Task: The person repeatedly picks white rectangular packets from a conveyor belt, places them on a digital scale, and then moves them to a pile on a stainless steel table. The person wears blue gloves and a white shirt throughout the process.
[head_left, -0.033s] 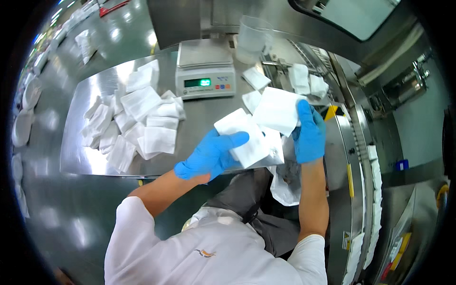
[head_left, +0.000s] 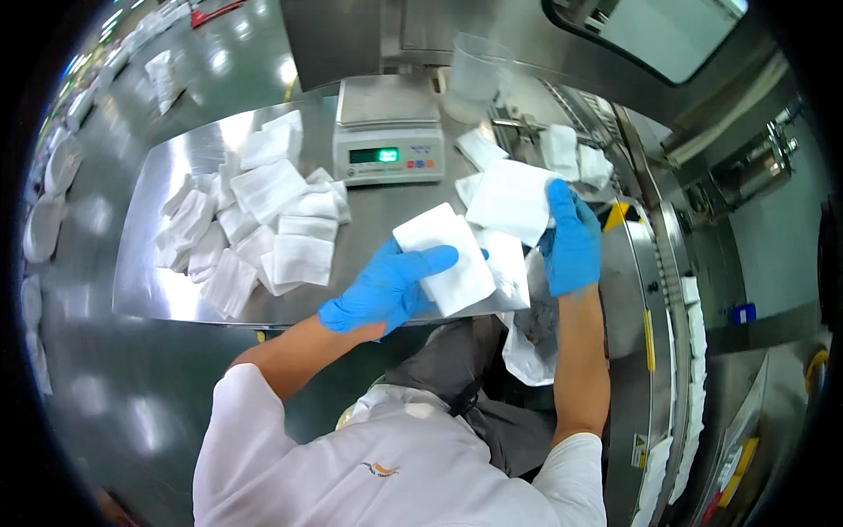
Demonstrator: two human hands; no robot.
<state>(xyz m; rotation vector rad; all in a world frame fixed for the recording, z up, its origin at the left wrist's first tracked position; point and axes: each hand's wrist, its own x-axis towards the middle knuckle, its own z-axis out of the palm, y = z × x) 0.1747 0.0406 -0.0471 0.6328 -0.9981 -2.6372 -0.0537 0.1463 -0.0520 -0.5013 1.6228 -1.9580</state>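
Observation:
Both of my hands wear blue gloves. My left hand (head_left: 386, 285) grips a folded white cloth pad (head_left: 448, 263), thumb on top and the other fingers mostly hidden underneath. In my right hand (head_left: 575, 237) a second white cloth pad (head_left: 514, 204) is pinched at its right edge, over the table's right part. Another white piece (head_left: 507, 268) shows between the two, partly covered; I cannot tell which hand bears it. On the table's left side lies a loose heap of folded white pads (head_left: 268, 191).
A digital scale (head_left: 388, 154) with a lit green display stands at the table's (head_left: 145, 272) back. Behind it to the right is a clear plastic jug (head_left: 479, 70). More white pads (head_left: 559, 151) lie by a machine conveyor on the right. Below the table edge hangs a white plastic bag (head_left: 529, 351).
The view has shifted slightly, so the table and scale appear a little further right. Both hands keep their hold, and the two pads have moved slightly apart.

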